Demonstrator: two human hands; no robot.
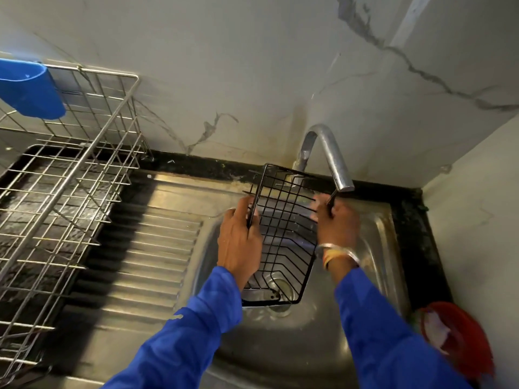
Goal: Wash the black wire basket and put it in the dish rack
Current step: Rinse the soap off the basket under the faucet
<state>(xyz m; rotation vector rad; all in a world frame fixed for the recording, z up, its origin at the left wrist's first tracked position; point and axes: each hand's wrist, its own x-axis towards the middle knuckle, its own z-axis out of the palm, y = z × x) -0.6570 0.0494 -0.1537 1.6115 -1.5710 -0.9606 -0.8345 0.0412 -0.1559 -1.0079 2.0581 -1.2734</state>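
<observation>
One blue cup sits at ten o'clock, against the upper edge of the one steel dish rack, which fills nine o'clock. One sink lies beside it. Two hands hold the one black wire basket tilted over the basin, just right of centre. The left hand curls its fingers round the left rim. The right hand clamps its fingers on the right rim, just under the one tap at one o'clock. One red object sits at four o'clock

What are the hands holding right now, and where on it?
Both grip the black wire basket: left hand on its left rim, right hand on its right rim.
</observation>
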